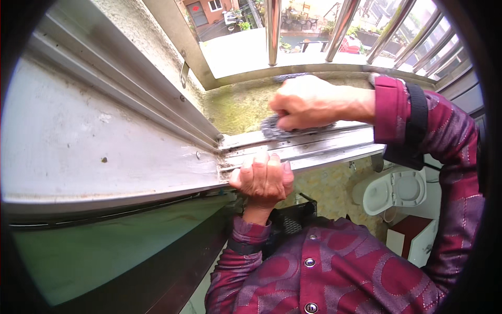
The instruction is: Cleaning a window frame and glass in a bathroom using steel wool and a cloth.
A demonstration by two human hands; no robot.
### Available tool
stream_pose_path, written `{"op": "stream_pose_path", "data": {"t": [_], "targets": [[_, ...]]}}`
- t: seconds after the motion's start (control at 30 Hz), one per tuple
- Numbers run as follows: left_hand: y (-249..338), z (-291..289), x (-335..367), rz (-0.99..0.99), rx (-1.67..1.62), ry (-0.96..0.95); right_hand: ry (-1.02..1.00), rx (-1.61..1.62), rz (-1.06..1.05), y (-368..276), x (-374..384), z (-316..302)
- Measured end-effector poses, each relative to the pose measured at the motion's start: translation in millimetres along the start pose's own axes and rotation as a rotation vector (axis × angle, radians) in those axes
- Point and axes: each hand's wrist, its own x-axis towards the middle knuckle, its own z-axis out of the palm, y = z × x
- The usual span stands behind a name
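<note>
My right hand is closed on a grey wire scouring pad and presses it onto the outer rail of the metal window track. My left hand curls its fingers over the inner edge of the same track, just below and left of the pad. Both arms wear dark red patterned sleeves. Most of the pad is hidden under my right palm.
A pale window frame runs up the left side. Beyond the track lies a mossy concrete ledge and shiny metal bars. Below right are a white toilet, a small red-topped cabinet and a black basket.
</note>
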Motion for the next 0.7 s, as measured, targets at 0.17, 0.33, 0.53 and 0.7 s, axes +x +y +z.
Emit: {"op": "stream_pose_path", "data": {"t": [0.17, 0.33, 0.53, 0.7], "targets": [[2, 5, 3, 0.006, -0.055, 0.008, 0.181, 0.009, -0.233, -21, 32, 7], [-3, -1, 0, 0.014, 0.011, 0.019, 0.096, 0.029, -0.002, -9, 5, 3], [0, -3, 5, 0.041, 0.032, 0.006, 0.391, -0.018, -0.318, -24, 37, 28], [0, 2, 1, 0.046, 0.011, 0.019, 0.085, 0.159, -0.145, -21, 27, 11]]}}
